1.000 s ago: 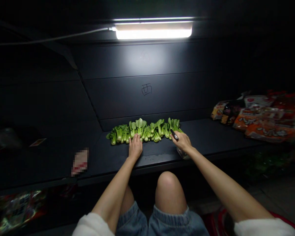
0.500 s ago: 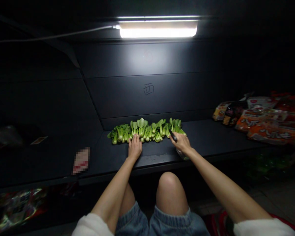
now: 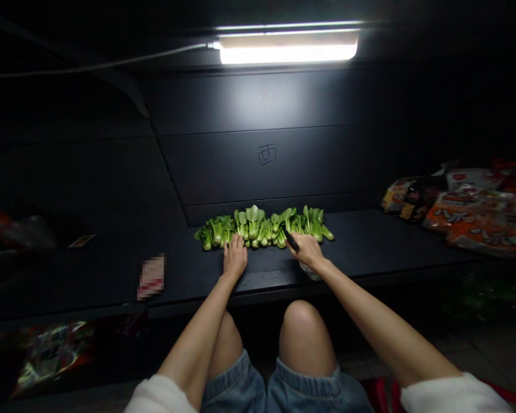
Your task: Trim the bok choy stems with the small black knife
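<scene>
A row of green bok choy lies along the back of the dark shelf, leaves toward the rear panel and pale stems toward me. My left hand rests at the front of the row, left of its middle, with fingers stretched out against the stems. In front of the right half, my right hand is closed around a spray bottle. Its black head points toward the greens, and part of its clear body shows below my palm.
Bagged goods in orange packaging are piled at the right. A bright lamp hangs above with a white cable running left. A blurred card lies at left; shiny packages sit below the shelf edge.
My right hand has moved left along the row with the spray bottle. My left hand stays at the stems. The whole view has shifted slightly.
</scene>
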`<state>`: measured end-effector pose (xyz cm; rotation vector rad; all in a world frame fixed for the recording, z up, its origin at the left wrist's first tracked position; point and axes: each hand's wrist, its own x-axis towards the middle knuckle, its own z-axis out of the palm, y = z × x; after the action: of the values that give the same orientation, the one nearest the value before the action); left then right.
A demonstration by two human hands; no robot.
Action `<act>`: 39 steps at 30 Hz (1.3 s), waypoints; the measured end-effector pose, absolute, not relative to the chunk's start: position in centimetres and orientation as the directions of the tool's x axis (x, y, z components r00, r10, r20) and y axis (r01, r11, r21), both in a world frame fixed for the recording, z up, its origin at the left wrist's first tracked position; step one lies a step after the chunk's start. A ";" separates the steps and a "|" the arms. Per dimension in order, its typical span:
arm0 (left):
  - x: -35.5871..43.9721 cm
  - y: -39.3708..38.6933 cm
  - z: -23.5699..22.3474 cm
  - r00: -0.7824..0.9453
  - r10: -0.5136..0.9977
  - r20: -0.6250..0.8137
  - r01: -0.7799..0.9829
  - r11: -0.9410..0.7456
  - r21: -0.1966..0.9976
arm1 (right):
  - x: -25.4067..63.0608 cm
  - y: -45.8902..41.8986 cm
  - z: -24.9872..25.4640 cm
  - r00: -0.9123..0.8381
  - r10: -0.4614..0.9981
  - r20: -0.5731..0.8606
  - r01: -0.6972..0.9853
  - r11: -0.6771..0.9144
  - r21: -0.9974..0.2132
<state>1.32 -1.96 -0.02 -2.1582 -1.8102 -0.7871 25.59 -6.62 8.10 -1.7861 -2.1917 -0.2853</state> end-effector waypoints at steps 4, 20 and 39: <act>0.5 -2.3 -0.4 0.093 0.837 0.539 0.963 -0.213 0.164 | 25.2 -6.4 7.9 -0.202 0.902 0.380 0.967 0.246 -0.069; -1.5 -3.6 -0.6 0.060 0.855 0.515 0.973 -0.164 0.160 | 21.6 -6.5 7.9 -0.338 0.871 0.356 0.922 0.382 -0.060; -3.7 -4.3 -2.3 0.024 0.880 0.474 0.967 -0.141 0.213 | 18.5 -5.6 7.2 -0.394 0.833 0.389 0.883 0.460 -0.090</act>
<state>-3.68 -4.30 -2.32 -2.1190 -1.9385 -0.7645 18.48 -5.62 7.23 -1.4462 -2.3355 -0.1829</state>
